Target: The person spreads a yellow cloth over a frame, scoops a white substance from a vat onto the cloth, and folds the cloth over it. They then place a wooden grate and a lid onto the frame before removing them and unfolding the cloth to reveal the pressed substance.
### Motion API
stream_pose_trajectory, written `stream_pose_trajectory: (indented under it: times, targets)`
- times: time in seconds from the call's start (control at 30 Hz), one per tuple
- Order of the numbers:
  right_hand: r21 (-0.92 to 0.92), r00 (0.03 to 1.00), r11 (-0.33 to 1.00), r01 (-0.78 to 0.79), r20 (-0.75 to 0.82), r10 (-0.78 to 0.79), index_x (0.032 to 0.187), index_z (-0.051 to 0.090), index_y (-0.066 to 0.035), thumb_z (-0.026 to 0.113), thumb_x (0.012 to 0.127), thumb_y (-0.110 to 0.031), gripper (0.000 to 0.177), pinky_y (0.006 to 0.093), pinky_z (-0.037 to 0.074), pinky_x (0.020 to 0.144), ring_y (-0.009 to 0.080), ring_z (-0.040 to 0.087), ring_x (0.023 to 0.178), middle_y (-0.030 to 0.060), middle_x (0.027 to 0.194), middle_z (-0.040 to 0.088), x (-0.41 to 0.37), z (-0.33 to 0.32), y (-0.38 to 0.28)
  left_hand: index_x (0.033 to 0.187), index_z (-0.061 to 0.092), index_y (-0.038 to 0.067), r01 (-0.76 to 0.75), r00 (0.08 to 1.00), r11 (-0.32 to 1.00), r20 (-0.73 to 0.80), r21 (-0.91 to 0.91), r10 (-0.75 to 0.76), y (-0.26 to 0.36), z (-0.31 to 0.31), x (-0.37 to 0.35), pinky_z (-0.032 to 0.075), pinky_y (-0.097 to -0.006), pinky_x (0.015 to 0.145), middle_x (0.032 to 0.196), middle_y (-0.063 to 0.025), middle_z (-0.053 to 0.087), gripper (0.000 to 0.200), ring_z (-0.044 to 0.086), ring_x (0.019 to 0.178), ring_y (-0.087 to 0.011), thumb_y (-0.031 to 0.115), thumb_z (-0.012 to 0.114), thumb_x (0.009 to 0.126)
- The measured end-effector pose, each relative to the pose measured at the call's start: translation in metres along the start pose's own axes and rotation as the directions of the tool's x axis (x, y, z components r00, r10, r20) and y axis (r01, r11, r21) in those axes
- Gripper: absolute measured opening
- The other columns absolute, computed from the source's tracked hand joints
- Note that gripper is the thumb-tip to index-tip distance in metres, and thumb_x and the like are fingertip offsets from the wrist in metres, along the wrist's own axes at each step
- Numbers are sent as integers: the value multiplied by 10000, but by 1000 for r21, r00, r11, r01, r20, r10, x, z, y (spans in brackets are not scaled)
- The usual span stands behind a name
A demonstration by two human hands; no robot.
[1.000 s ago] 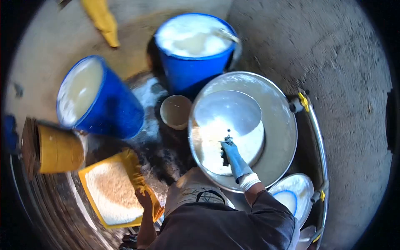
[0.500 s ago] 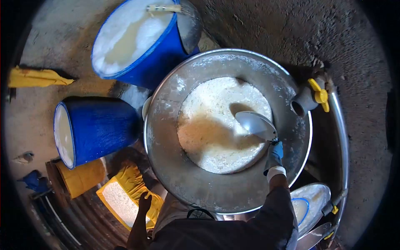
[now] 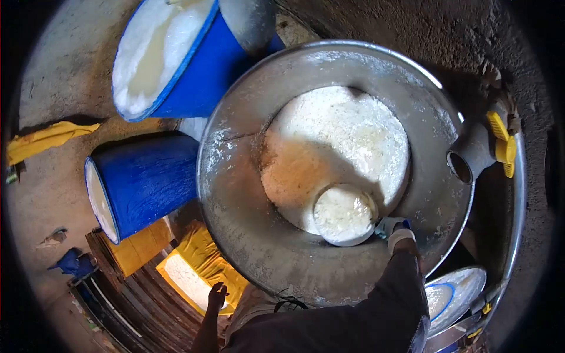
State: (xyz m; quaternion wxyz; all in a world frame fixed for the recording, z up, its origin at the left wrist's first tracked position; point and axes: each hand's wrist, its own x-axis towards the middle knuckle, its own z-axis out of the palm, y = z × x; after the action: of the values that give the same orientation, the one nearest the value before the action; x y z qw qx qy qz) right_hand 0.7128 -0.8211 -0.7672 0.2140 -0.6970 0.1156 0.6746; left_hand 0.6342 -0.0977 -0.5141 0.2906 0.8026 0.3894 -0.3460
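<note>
Roughly between seven and eight o'clock from the centre of the steel vat (image 3: 347, 276), your bare left hand (image 3: 218, 296) hangs with its fingers loosely apart, beside a creased yellow cloth (image 3: 220, 250) draped over a tray (image 3: 173, 284) of white, grainy stuff (image 3: 187, 275). Between four and five, a pale basin (image 3: 472, 287) carries a blue-rimmed vessel (image 3: 453, 292). Your gloved right hand (image 3: 394, 227) is clasped at the edge of the round bowl (image 3: 346, 243), at the bowl's half past three; that bowl is inside the vat at six o'clock, full of wet white lumps (image 3: 342, 212), though you cannot tell whether it touches the mass (image 3: 347, 126) below. That mass is crumbly-looking, roughly disc-shaped, tan towards nine. Smeared, dull metal walls slope up around it. At nine, a smooth blue barrel (image 3: 153, 179) shows a pale filling (image 3: 97, 194); at ten, farther off, a second blue barrel (image 3: 203, 76) brims with white froth (image 3: 126, 82) around yellowish liquid (image 3: 150, 62).
</note>
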Motion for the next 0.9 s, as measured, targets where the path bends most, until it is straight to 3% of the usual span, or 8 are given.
stream_pose_trajectory:
  times: [0.17,0.27,0.37,0.53,0.57,0.73,0.8,0.9]
  targets:
    - [318,992,948,7,115,-46,957,684,-69,654,906,-304,242,379,542,666,221,676,728,103,826,693,-62,33,-37,1268,562,-12,-78,996,974,36,-212,87,-15,17,1,586,-323,662,973,-87,624,431,561,592,-130,249,668,941]
    - [522,988,851,-49,151,-36,930,674,-72,659,905,-293,223,372,538,637,208,661,687,90,791,678,-110,57,-68,1265,562,-22,-145,986,958,40,-248,160,-29,22,9,585,-312,676,1036,-123,651,438,665,744,-165,251,666,938]
    - [677,986,731,-90,161,-28,904,664,-74,665,904,-282,208,365,534,609,195,647,647,78,756,663,-150,78,-111,1240,583,-57,-286,958,896,-85,-340,274,-47,32,22,585,-310,704,1149,-167,656,433,690,867,-217,240,661,935]
    - [771,994,628,-109,98,52,861,647,-78,673,902,-263,191,353,528,561,174,623,579,57,697,639,-216,93,-182,1140,672,14,-375,915,877,-271,-301,299,-89,40,49,522,-356,915,1102,-161,709,337,680,1042,-257,261,656,912]
    - [763,994,638,-108,76,77,852,644,-79,675,902,-259,190,351,527,552,169,618,566,52,685,634,-230,96,-196,1141,665,13,-409,897,854,-314,-321,311,-100,40,53,542,-361,860,1083,-155,711,342,689,1000,-256,276,650,924]
    - [687,982,725,-48,-102,161,754,537,-147,666,919,-237,227,290,450,419,102,478,436,-26,585,489,-325,111,-298,1138,645,4,-484,794,757,-583,-440,169,-170,22,46,564,-361,744,1063,-154,702,319,703,867,-250,249,645,935]
    - [675,984,734,-77,-67,165,761,550,-134,656,926,-247,226,308,463,426,118,507,453,-17,597,515,-334,121,-323,1153,634,2,-355,807,761,-589,-543,-44,-210,18,44,555,-362,782,1065,-156,690,319,691,889,-272,225,643,926]
    - [632,996,771,-77,22,82,811,561,-120,629,940,-231,183,318,465,433,122,505,459,-15,603,510,-327,140,-353,1235,587,22,-292,606,791,-744,-537,-282,-289,10,34,526,-396,868,1138,-172,629,400,645,978,-320,178,659,874]
